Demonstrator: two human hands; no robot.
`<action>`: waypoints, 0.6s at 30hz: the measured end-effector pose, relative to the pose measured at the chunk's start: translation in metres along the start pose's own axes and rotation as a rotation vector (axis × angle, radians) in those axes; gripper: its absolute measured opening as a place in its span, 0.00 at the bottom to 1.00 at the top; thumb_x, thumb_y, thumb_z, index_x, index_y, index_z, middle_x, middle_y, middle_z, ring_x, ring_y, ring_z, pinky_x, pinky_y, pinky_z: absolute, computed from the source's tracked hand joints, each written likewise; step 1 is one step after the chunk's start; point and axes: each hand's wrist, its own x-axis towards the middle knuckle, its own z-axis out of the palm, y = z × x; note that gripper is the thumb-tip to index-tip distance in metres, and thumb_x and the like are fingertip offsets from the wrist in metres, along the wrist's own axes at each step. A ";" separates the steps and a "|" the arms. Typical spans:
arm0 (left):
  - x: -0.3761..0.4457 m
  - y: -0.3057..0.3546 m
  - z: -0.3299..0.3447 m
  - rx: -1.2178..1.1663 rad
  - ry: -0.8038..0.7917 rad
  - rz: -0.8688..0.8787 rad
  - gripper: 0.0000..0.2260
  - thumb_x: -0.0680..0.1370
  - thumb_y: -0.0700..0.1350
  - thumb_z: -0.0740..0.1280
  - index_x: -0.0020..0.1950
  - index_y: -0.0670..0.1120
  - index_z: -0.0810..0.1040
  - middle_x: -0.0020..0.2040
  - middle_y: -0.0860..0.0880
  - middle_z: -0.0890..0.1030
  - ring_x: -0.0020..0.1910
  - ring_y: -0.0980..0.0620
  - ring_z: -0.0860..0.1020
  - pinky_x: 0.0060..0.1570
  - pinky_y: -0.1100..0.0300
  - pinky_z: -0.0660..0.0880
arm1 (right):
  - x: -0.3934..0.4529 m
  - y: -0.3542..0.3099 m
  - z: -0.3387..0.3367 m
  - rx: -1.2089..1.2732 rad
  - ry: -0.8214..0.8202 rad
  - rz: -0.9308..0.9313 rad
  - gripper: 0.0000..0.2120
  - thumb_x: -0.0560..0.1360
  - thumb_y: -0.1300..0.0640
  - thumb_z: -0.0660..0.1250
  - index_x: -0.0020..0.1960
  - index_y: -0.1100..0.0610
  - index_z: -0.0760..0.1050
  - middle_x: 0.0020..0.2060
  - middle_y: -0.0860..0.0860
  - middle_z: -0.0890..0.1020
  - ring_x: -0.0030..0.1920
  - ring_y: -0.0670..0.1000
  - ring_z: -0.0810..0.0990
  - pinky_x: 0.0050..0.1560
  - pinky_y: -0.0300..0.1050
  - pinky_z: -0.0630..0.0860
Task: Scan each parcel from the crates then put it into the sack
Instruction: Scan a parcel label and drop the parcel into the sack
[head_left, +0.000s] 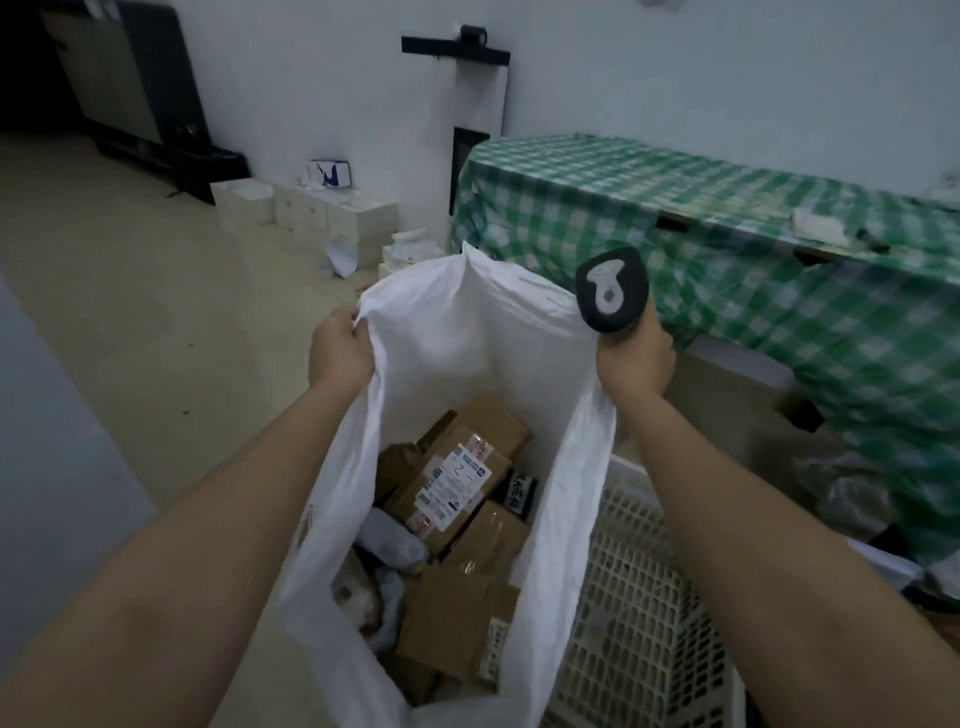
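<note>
A white sack (467, 332) stands open in front of me, held up by both hands. My left hand (340, 348) grips its left rim. My right hand (634, 364) grips the handle of a dark grey barcode scanner (610, 296) together with the sack's right rim. Inside the sack lie several brown cardboard parcels (462, 483), one with a white shipping label facing up, plus some grey soft packets (389, 540).
A white perforated plastic crate (639, 597) stands right of the sack. Behind it is a table under a green checked cloth (727, 218). Small white boxes (311, 213) line the far wall on the beige floor. A dark cabinet (130, 78) stands at the back left.
</note>
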 end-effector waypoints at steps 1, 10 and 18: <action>0.012 0.017 -0.004 -0.064 0.019 0.029 0.11 0.81 0.42 0.58 0.53 0.40 0.78 0.48 0.40 0.81 0.46 0.41 0.79 0.45 0.53 0.75 | 0.009 -0.006 0.003 -0.012 0.008 -0.018 0.17 0.77 0.63 0.60 0.65 0.56 0.69 0.47 0.57 0.81 0.44 0.61 0.77 0.40 0.51 0.72; 0.003 0.028 0.011 0.033 -0.080 -0.027 0.12 0.82 0.43 0.58 0.62 0.42 0.74 0.58 0.41 0.79 0.55 0.39 0.77 0.50 0.54 0.71 | -0.009 0.028 -0.003 0.061 -0.120 0.175 0.16 0.75 0.56 0.68 0.61 0.56 0.72 0.55 0.58 0.81 0.55 0.61 0.78 0.46 0.46 0.70; -0.029 0.014 0.015 -0.035 -0.107 -0.082 0.10 0.81 0.43 0.57 0.58 0.43 0.74 0.54 0.43 0.78 0.50 0.40 0.78 0.52 0.48 0.76 | -0.082 0.081 -0.023 0.099 -0.176 0.225 0.31 0.67 0.51 0.78 0.65 0.58 0.70 0.58 0.55 0.80 0.58 0.60 0.78 0.51 0.49 0.73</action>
